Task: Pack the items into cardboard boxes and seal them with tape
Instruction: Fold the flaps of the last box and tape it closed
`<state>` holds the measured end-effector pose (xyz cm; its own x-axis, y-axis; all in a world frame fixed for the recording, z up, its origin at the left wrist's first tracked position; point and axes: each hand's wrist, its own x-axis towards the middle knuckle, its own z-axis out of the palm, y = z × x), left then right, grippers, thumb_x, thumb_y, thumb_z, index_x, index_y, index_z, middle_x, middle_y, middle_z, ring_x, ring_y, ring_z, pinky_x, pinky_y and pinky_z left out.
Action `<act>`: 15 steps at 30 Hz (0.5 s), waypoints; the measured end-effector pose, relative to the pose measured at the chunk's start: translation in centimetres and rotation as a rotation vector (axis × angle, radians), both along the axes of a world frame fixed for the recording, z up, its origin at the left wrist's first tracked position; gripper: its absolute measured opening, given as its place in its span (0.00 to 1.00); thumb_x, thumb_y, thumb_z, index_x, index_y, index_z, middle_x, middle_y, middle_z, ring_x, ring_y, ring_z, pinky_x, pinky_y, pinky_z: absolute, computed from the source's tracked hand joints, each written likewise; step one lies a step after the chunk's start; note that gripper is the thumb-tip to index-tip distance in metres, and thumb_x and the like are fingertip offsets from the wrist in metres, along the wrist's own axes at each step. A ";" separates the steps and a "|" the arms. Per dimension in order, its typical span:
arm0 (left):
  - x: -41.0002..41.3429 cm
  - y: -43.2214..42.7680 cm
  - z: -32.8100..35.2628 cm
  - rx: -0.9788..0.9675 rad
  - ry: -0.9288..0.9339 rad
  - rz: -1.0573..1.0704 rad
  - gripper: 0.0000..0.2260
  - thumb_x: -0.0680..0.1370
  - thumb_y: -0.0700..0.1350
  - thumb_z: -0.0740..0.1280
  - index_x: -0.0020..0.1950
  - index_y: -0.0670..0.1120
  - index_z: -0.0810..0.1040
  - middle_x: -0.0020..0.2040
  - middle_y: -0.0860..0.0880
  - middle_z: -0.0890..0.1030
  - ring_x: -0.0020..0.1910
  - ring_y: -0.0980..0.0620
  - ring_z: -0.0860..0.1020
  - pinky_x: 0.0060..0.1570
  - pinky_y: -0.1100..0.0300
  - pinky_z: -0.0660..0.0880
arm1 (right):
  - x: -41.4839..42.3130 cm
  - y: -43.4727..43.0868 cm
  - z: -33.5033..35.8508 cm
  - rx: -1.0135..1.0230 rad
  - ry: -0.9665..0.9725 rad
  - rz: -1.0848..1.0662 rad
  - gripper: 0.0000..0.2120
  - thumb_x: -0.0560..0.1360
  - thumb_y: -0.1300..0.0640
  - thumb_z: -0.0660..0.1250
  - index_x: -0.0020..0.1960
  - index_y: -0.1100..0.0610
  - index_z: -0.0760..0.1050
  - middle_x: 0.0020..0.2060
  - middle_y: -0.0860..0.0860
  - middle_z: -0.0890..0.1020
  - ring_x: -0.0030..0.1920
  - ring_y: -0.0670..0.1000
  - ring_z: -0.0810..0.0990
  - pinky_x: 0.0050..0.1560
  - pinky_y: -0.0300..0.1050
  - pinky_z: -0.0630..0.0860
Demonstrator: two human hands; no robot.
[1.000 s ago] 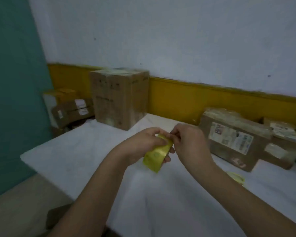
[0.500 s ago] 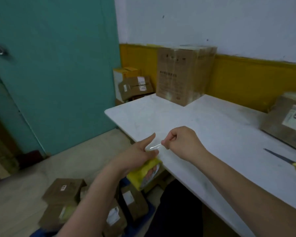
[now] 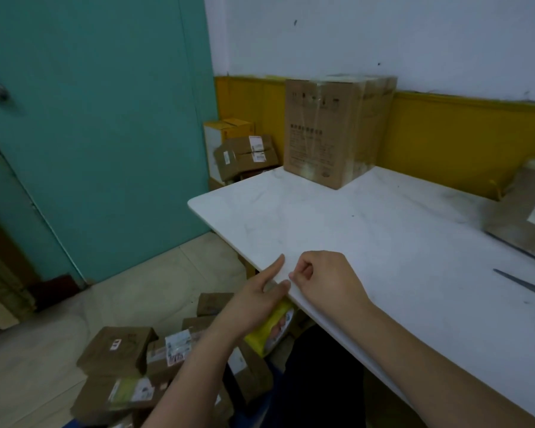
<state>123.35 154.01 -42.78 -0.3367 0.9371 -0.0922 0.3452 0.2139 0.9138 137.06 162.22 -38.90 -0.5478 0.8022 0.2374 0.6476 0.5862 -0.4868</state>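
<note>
Left hand (image 3: 254,301) gripped the tape roll (image 3: 271,327); right hand (image 3: 325,282) apparently pinched its free end. Best drawn straight, taut, untwisted.

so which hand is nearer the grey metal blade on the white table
Right. The right hand is over the white table, left of the grey metal blade; the left hand is farther left, at the table's edge.
</note>
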 end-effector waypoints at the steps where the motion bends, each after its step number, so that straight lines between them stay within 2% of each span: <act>1: 0.2 0.2 -0.1 0.008 0.019 0.017 0.23 0.81 0.60 0.62 0.76 0.66 0.63 0.74 0.57 0.69 0.67 0.61 0.68 0.41 0.86 0.64 | 0.0 0.0 -0.1 0.015 0.002 -0.001 0.06 0.75 0.51 0.69 0.42 0.53 0.79 0.38 0.46 0.81 0.42 0.46 0.79 0.45 0.44 0.77; 5: 1.0 0.5 -0.7 0.036 0.020 0.075 0.25 0.81 0.59 0.62 0.78 0.64 0.61 0.76 0.59 0.65 0.64 0.67 0.63 0.40 0.88 0.60 | -0.2 -1.0 -1.0 0.142 -0.046 -0.029 0.07 0.79 0.52 0.63 0.47 0.53 0.77 0.43 0.48 0.80 0.51 0.48 0.73 0.44 0.44 0.74; 7: 1.0 0.6 -0.9 0.017 0.034 0.102 0.28 0.80 0.61 0.63 0.78 0.64 0.57 0.75 0.60 0.66 0.62 0.67 0.63 0.37 0.86 0.62 | -0.3 -1.3 -1.4 0.233 -0.087 -0.061 0.09 0.79 0.50 0.61 0.52 0.54 0.75 0.50 0.48 0.77 0.53 0.50 0.72 0.45 0.44 0.74; 10: 0.7 0.8 -1.1 0.008 0.078 0.140 0.31 0.79 0.63 0.63 0.79 0.63 0.55 0.73 0.59 0.69 0.58 0.64 0.67 0.35 0.79 0.67 | 0.2 -0.4 -1.6 0.217 -0.089 -0.112 0.22 0.77 0.42 0.65 0.64 0.55 0.69 0.60 0.51 0.70 0.57 0.53 0.70 0.52 0.47 0.73; 12: 0.8 1.1 -1.1 -0.005 0.170 0.167 0.32 0.78 0.65 0.61 0.79 0.63 0.55 0.69 0.57 0.71 0.58 0.58 0.71 0.41 0.70 0.71 | 0.8 0.6 -2.1 0.144 -0.125 -0.151 0.31 0.76 0.35 0.62 0.71 0.53 0.63 0.64 0.52 0.67 0.61 0.54 0.68 0.58 0.47 0.69; 13: 0.9 1.3 -1.0 -0.040 0.248 0.191 0.31 0.78 0.67 0.60 0.79 0.63 0.55 0.66 0.54 0.69 0.60 0.53 0.70 0.48 0.63 0.73 | 1.0 0.9 -2.4 0.137 -0.160 -0.170 0.33 0.76 0.33 0.60 0.74 0.51 0.61 0.65 0.51 0.66 0.63 0.54 0.66 0.60 0.48 0.66; 15: 1.0 1.8 -0.3 -0.139 0.473 0.247 0.32 0.76 0.70 0.57 0.78 0.64 0.56 0.67 0.46 0.62 0.65 0.43 0.64 0.64 0.51 0.67 | 0.9 0.9 -2.7 0.144 -0.197 -0.179 0.33 0.77 0.33 0.57 0.75 0.50 0.60 0.67 0.51 0.65 0.65 0.55 0.65 0.62 0.49 0.63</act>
